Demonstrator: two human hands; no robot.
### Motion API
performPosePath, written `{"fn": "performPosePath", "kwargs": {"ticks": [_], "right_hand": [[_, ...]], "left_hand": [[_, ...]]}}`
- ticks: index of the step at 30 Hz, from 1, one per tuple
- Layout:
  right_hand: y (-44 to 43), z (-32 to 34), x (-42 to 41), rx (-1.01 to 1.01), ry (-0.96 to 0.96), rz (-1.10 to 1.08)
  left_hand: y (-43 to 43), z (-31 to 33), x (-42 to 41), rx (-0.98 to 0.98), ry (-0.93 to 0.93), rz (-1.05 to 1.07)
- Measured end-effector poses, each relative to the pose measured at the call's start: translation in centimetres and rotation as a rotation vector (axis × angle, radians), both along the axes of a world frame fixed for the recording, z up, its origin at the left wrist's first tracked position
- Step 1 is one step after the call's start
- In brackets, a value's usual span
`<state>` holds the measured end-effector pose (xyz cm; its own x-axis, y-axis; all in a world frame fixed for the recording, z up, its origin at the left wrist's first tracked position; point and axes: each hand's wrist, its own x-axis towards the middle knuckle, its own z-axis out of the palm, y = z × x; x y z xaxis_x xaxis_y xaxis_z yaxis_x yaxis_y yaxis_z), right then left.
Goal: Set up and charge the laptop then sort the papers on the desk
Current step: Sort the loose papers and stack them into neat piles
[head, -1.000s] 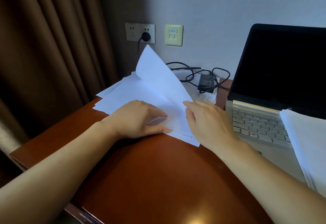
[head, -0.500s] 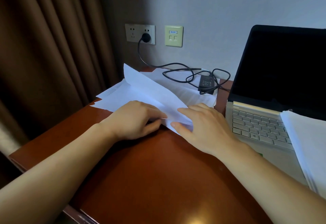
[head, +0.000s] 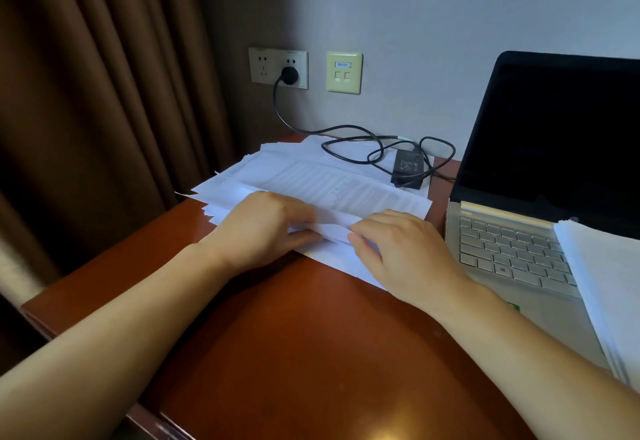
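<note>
At the far left of the frame a brown pleated curtain (head: 86,110) is seen hanging beside the reddish-brown polished wooden desk (head: 294,353), which fills the lower middle of the frame. The left forearm is stretched in from the lower left, and the left hand (head: 263,228) is laid on the near part of a loose pile of white printed papers (head: 329,180) spread across the desk's far left corner. Its fingers are curled over the raised near edge of the top white sheet (head: 337,228) with the thumb beneath, so that the edge is pinched. On the wall in the upper middle a beige double wall socket (head: 266,65) is mounted, into which a round black plug (head: 289,75) is pushed; just to its right a cream data-port plate (head: 344,72) is fixed. From the plug a black cable (head: 353,149) is led down onto the far end of the papers, where it is looped up to a black rectangular power adapter (head: 408,164) resting on them. The right hand (head: 405,252) is placed right of centre, close to the left hand, its curled fingers and thumb closed on the same raised edge. At the right an open silver laptop (head: 512,252) with a dark screen is stood on the desk, and a thick stack of white sheets (head: 606,284) is laid over the right part of its keyboard. Whether the cable is joined to the laptop cannot be told.
</note>
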<state>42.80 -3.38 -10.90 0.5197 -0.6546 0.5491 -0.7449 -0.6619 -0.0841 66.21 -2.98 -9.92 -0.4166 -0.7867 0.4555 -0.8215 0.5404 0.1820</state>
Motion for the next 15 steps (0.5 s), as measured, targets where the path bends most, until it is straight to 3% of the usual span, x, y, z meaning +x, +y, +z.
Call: {"fn": "performPosePath", "kwargs": {"ticks": [7,15], "right_hand": [[-0.26,0.33,-0.49,0.096,-0.087,-0.024],[-0.39,0.38,-0.62,-0.023,-0.095,-0.145]], "left_hand": [[0.10,0.23,-0.07,-0.093,-0.041,-0.058],[0.52,0.88,-0.61,-0.349,0.045,-0.055]]}}
